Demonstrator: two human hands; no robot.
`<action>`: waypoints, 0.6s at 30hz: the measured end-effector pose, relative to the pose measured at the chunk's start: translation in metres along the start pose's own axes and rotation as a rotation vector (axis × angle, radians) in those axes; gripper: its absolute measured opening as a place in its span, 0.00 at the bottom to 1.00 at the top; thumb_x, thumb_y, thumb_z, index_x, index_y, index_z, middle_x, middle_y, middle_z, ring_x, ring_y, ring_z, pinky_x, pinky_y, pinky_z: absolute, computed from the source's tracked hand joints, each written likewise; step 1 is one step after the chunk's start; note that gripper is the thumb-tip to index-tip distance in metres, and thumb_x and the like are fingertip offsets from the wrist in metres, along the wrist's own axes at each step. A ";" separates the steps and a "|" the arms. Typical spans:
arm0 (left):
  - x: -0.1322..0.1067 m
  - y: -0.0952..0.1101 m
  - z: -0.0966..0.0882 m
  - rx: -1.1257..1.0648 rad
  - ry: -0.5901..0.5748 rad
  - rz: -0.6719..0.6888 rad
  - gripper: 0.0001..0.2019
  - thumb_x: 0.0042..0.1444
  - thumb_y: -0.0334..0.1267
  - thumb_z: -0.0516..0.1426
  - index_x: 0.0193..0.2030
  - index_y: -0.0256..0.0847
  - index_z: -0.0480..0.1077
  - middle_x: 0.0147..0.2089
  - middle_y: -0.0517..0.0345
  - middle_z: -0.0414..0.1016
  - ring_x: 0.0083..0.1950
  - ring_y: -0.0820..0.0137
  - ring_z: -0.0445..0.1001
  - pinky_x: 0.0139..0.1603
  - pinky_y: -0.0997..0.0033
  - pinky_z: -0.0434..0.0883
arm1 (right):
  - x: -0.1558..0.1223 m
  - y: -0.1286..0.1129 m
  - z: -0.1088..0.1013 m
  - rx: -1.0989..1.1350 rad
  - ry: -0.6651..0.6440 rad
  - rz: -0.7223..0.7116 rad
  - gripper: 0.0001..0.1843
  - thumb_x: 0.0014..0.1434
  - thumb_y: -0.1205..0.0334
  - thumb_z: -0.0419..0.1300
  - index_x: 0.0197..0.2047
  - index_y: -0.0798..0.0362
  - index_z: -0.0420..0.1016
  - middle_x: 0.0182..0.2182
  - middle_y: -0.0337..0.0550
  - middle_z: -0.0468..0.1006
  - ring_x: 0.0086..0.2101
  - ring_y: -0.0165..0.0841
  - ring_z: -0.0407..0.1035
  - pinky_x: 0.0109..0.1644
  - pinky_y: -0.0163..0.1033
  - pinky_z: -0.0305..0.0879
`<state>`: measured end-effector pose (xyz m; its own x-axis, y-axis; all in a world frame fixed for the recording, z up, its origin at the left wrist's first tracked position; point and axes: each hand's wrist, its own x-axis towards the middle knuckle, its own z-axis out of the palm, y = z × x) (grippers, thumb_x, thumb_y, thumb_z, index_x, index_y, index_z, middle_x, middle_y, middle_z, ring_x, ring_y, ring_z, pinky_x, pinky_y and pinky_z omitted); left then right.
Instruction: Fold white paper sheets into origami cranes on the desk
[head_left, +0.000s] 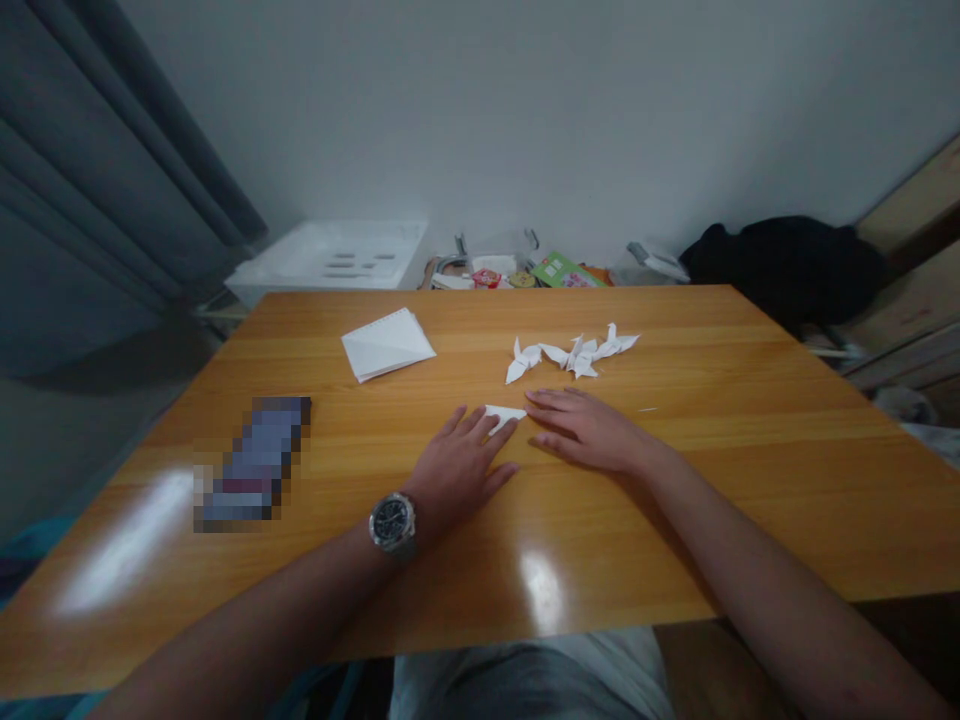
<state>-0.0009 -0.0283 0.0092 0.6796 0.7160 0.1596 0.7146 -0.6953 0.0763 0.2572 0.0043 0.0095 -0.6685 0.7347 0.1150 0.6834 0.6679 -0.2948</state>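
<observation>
A small folded piece of white paper (505, 414) lies flat on the wooden table, roughly triangular where it shows. My left hand (466, 462), with a watch on its wrist, rests over the paper's left and lower part, fingers stretched out and spread. The paper under those fingers is hidden. From the other side my right hand (581, 428) lies flat, its fingertips at the paper's right corner. Just beyond my hands sit several folded paper cranes (577, 356), grouped close together.
A stack of white paper sheets (388, 345) lies at the back left of the table (750, 420). Nearer on the left is a pixelated phone-like object (259, 460). Behind the table stand a white plastic tray (330, 250), a green booklet (562, 270) and a black cloth heap (784, 265).
</observation>
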 end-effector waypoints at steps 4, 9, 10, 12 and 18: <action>-0.001 -0.001 -0.002 0.015 0.012 -0.028 0.26 0.69 0.52 0.48 0.67 0.41 0.63 0.69 0.47 0.63 0.73 0.53 0.54 0.73 0.45 0.49 | -0.001 -0.001 -0.003 0.045 0.018 -0.106 0.27 0.66 0.44 0.56 0.61 0.51 0.74 0.65 0.51 0.67 0.63 0.44 0.63 0.67 0.54 0.58; 0.001 -0.007 0.001 -0.015 0.022 -0.047 0.25 0.70 0.51 0.47 0.66 0.39 0.64 0.68 0.44 0.65 0.69 0.57 0.62 0.72 0.51 0.54 | -0.001 -0.001 -0.002 0.098 0.030 -0.144 0.24 0.65 0.45 0.58 0.59 0.48 0.76 0.64 0.49 0.69 0.62 0.44 0.64 0.66 0.55 0.60; 0.001 -0.008 0.002 -0.028 0.013 -0.037 0.25 0.70 0.51 0.46 0.66 0.38 0.63 0.67 0.44 0.65 0.68 0.58 0.63 0.72 0.52 0.55 | -0.001 -0.001 -0.001 0.105 0.040 -0.136 0.23 0.66 0.46 0.58 0.59 0.49 0.76 0.64 0.49 0.69 0.62 0.44 0.64 0.66 0.54 0.60; 0.003 -0.012 0.004 -0.054 0.000 -0.010 0.25 0.70 0.51 0.46 0.66 0.38 0.63 0.68 0.44 0.65 0.69 0.60 0.62 0.73 0.53 0.53 | 0.000 -0.001 0.000 0.119 0.063 -0.111 0.23 0.67 0.49 0.56 0.61 0.49 0.74 0.64 0.50 0.69 0.62 0.44 0.64 0.66 0.53 0.60; 0.006 -0.022 0.002 -0.137 -0.022 0.100 0.24 0.70 0.49 0.47 0.65 0.38 0.64 0.69 0.44 0.64 0.70 0.61 0.61 0.73 0.54 0.56 | 0.002 -0.001 0.003 0.123 0.074 -0.136 0.23 0.69 0.51 0.54 0.63 0.47 0.71 0.65 0.48 0.66 0.64 0.44 0.62 0.67 0.55 0.58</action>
<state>-0.0120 -0.0083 0.0068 0.7506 0.6431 0.1517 0.6152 -0.7639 0.1949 0.2543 0.0053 0.0074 -0.7256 0.6486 0.2299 0.5443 0.7454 -0.3849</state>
